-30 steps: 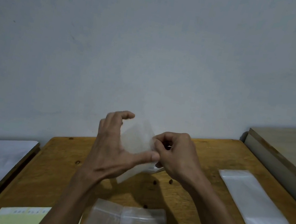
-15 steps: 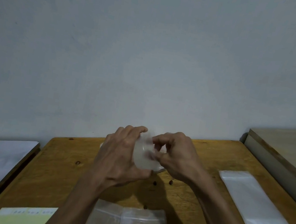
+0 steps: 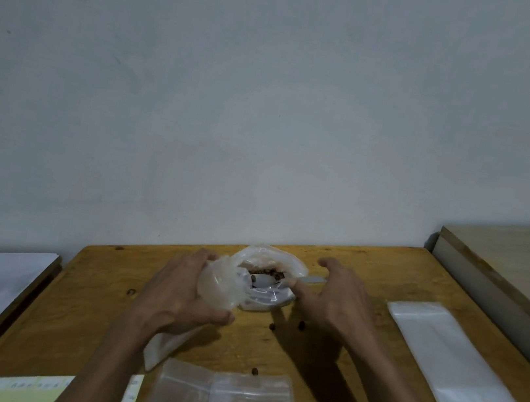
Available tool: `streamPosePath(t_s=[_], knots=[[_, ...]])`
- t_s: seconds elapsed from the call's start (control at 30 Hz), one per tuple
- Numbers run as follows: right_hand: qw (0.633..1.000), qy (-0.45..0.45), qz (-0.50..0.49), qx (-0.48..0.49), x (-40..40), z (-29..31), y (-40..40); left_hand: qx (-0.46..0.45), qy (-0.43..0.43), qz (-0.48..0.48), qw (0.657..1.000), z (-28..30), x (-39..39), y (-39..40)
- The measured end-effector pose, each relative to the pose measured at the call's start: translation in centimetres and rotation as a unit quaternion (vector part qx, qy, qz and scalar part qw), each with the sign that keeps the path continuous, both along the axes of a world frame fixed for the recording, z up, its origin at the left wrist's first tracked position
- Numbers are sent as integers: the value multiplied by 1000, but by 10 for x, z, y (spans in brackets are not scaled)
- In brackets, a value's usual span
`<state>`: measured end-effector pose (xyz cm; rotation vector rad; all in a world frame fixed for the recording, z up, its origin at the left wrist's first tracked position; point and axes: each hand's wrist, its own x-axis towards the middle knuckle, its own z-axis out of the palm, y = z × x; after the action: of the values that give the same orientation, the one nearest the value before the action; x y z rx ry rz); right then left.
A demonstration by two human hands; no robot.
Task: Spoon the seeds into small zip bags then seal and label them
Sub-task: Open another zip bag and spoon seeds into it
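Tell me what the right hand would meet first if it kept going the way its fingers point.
Probably the white spoon lying in the open seed bag; the right hand points left toward its handle, though depth is unclear.

Three loose seeds (image 3: 301, 325), one white spoon (image 3: 265, 280), one sheet of labels (image 3: 22, 391), two hands (image 3: 184, 295)

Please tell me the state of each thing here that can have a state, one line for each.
Small bag: held open, no seeds visible inside.
Left hand: grips the small bag.
Right hand: reaching at the spoon.
Spoon: lying in the seed bag.
Seed bag: open.
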<state>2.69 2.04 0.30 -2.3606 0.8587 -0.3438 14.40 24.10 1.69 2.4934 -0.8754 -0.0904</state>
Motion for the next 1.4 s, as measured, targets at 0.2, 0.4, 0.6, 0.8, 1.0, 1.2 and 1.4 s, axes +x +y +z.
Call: streamPosePath(t_s=[0.2,0.4,0.6,0.8,1.0,1.2,1.4], knots=[[907,-181,-89,371,15,-16,-1,62,88,-35,994,-1,9,-14],[865,-241,-68,434,25,-21,16,102,134,-27,985,-4,11,-26],[952,-286,71,-82,15,-39,11,58,139,-8,988,-9,10,-26],[959,-284,11,7,10,-47,20,10,116,-29,993,-5,7,-24],[906,-276,-109,301,14,-40,25,0,128,-46,991,-7,7,-23],[814,-305,-136,475,8,-30,14,-15,128,-39,991,-12,7,-23],[829,-345,-107,427,-5,-3,4,-52,127,-31,990,-15,6,-25]])
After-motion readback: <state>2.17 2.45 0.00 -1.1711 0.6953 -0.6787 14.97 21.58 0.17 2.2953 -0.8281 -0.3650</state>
